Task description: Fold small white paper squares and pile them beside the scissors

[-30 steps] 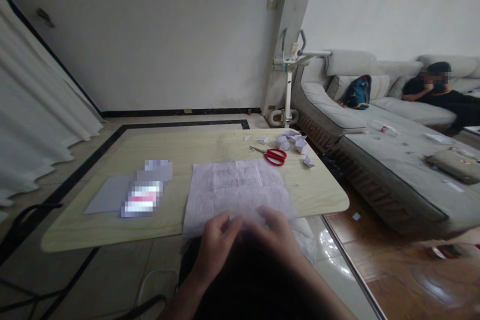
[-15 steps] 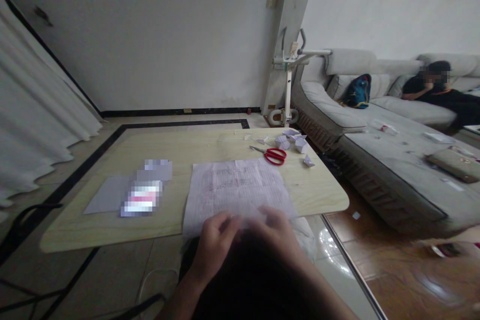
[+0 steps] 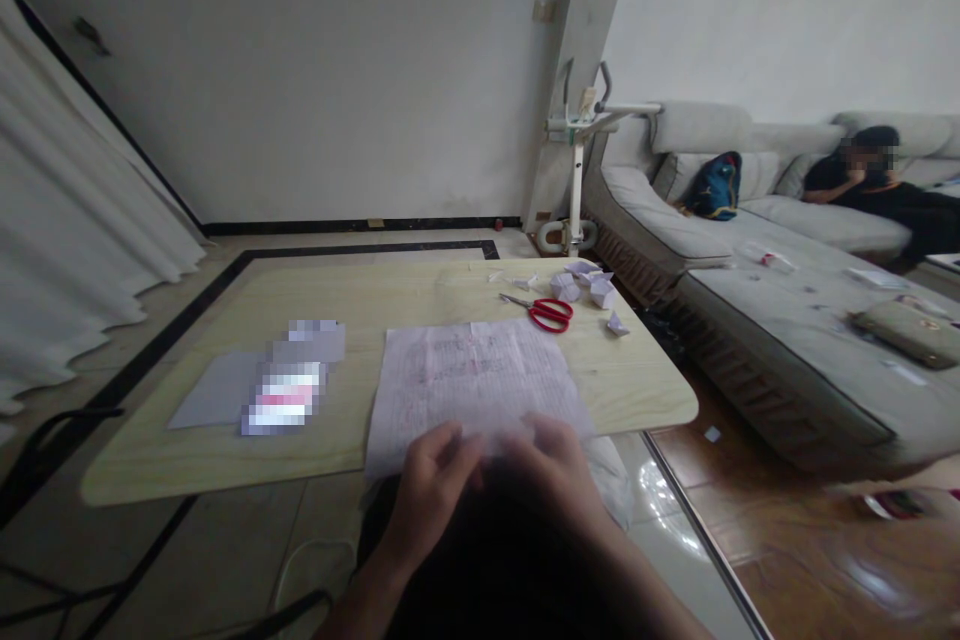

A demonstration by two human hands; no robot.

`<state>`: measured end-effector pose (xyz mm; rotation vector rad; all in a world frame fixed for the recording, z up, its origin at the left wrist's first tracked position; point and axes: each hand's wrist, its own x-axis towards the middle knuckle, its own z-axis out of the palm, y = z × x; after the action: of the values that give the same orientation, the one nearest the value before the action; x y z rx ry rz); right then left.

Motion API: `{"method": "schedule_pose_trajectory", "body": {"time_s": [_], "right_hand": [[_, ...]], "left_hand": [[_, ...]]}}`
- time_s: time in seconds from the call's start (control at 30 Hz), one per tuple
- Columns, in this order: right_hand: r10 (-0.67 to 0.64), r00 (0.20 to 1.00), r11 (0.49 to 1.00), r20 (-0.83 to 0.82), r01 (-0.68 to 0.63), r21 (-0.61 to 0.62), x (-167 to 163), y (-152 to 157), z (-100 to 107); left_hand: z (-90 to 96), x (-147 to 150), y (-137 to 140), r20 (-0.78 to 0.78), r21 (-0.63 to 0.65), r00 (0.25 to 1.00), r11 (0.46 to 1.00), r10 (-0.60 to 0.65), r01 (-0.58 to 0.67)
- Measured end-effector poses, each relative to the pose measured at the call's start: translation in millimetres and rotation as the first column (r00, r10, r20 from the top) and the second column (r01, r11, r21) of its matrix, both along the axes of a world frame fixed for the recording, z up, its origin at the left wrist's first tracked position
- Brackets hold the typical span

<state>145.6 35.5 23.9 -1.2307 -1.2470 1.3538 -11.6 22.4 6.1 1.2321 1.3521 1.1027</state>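
Lower centre: left hand (image 3: 433,477) and right hand (image 3: 553,468), fingers curled, grip indeterminable; seemingly close handwork by the creased paper sheet (image 3: 474,375), next calling for two-handed coordination.

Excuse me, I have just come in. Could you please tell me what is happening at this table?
A person has the left hand and right hand close together at the near edge of a creased paper sheet on the table. The blur hides whether the fingers hold anything. Red scissors lie near the sheet's far right corner, with folded paper pieces close by. Another person is on the sofa.
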Motion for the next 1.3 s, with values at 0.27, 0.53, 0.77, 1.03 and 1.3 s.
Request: {"method": "schedule_pose_trajectory", "body": {"time_s": [0.27, 0.53, 0.77, 1.03, 1.3], "right_hand": [[-0.006, 1.0, 0.999, -0.026, 0.007, 0.037, 0.2, 1.7, -3.1], [-0.031, 0.997, 0.999, -0.067, 0.032, 0.018, 0.6, 1.8, -12.2], [-0.029, 0.993, 0.999, -0.116, 0.023, -0.049, 2.6, 3.3, -9.5], [0.045, 0.975, 0.995, -0.218, -0.063, -0.075, 2.5, 6.5, -12.1], [0.034, 0.99, 0.998, -0.137, -0.041, -0.05, 3.0, 3.4, -8.1]], "left_hand": [[-4.0, -1.6, 0.9, 0.085, 0.006, 0.996, 1.0, 0.02, -0.021], [-3.9, -4.5, 0.4, 0.101, 0.028, 0.993, 0.998, 0.06, -0.063], [-3.2, -8.1, -0.1, 0.081, 0.034, 0.997, 0.999, 0.018, -0.021], [-0.3, -9.3, 4.1, 0.143, -0.017, 0.99, 1.0, 0.015, -0.012], [1.5, -9.9, 3.2, 0.072, 0.006, 0.997, 0.999, -0.038, 0.038]]}}
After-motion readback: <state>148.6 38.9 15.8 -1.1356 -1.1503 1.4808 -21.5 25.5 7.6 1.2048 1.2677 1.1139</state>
